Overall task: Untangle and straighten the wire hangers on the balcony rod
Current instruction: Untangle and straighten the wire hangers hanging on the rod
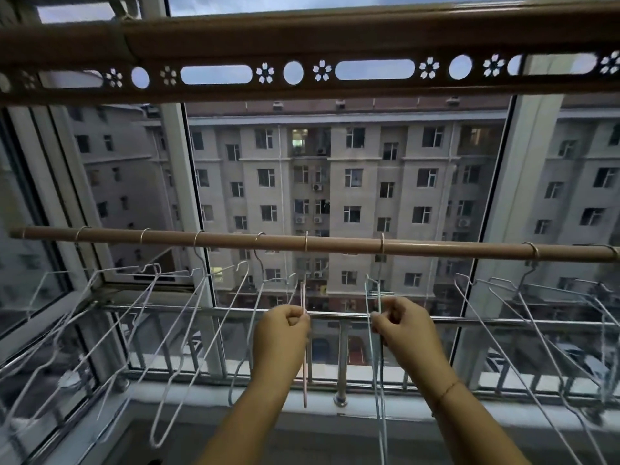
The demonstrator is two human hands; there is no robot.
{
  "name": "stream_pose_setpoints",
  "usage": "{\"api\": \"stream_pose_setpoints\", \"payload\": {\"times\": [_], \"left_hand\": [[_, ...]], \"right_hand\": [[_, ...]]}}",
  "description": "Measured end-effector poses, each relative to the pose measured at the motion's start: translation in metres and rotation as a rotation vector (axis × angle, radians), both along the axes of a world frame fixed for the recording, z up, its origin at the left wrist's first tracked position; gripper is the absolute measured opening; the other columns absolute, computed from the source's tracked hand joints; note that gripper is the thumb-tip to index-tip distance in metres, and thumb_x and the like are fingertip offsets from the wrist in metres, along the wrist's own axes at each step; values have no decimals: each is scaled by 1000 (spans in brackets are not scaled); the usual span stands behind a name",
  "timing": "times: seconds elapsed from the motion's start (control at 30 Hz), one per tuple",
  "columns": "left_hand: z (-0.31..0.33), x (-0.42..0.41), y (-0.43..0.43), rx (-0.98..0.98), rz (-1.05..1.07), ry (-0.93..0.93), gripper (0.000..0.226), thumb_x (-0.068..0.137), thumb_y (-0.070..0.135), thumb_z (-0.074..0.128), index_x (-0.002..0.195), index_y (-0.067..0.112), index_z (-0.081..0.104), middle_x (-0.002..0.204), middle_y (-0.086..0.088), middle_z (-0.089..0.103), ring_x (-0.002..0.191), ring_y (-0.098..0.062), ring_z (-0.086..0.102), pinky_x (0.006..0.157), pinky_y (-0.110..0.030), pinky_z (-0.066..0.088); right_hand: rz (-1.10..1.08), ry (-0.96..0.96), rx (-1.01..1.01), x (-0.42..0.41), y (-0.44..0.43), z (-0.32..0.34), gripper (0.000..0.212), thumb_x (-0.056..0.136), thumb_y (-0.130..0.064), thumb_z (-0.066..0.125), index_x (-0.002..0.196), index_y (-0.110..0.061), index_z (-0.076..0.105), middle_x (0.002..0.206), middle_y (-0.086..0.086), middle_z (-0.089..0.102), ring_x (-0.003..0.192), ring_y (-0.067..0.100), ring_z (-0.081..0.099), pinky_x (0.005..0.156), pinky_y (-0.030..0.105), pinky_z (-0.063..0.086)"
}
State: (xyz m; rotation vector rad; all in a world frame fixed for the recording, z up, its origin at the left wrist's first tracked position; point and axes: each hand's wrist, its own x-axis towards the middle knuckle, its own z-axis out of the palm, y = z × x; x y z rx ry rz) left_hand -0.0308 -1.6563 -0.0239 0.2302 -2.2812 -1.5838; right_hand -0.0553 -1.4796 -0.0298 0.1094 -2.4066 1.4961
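A brown balcony rod [339,245] runs across the view with several wire hangers hooked on it. My left hand [281,333] is closed on a pink wire hanger [304,380] that hangs edge-on from the rod's middle. My right hand [402,327] pinches a pale blue wire hanger [380,407], also edge-on, just to the right. Several white hangers [174,347] fan out at the left, some overlapping. More white hangers [523,337] hang at the right, crossing one another.
A perforated brown beam [302,73] with flower cut-outs spans overhead. Behind the hangers stands a steel railing [340,357] and window frames [188,203]. A concrete ledge [302,427] lies below. An apartment block fills the background.
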Motion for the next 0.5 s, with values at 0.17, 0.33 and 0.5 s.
{"api": "stream_pose_setpoints", "payload": {"times": [0.17, 0.33, 0.5], "left_hand": [[-3, 0, 2, -22, -14, 5, 14, 90, 18, 56, 92, 17, 70, 67, 2, 66, 68, -19, 64, 73, -38, 58], [-8, 3, 0, -42, -24, 10, 20, 89, 19, 58, 106, 15, 68, 64, 9, 59, 68, -13, 60, 63, -24, 48], [-6, 9, -2, -75, -29, 11, 23, 88, 17, 59, 110, 16, 66, 71, 6, 64, 71, -9, 62, 58, -19, 45]], "right_hand": [[17, -40, 29, 2, -2, -2, 11, 88, -16, 58, 98, -15, 63, 77, 11, 68, 72, 26, 65, 63, 32, 56], [12, -40, 39, 6, 0, -5, 24, 89, -18, 57, 113, -16, 59, 79, 9, 69, 76, 24, 66, 67, 31, 58], [10, -60, 17, 12, -3, -9, 21, 88, -21, 57, 109, -17, 58, 78, 7, 69, 72, 19, 65, 66, 31, 57]]}}
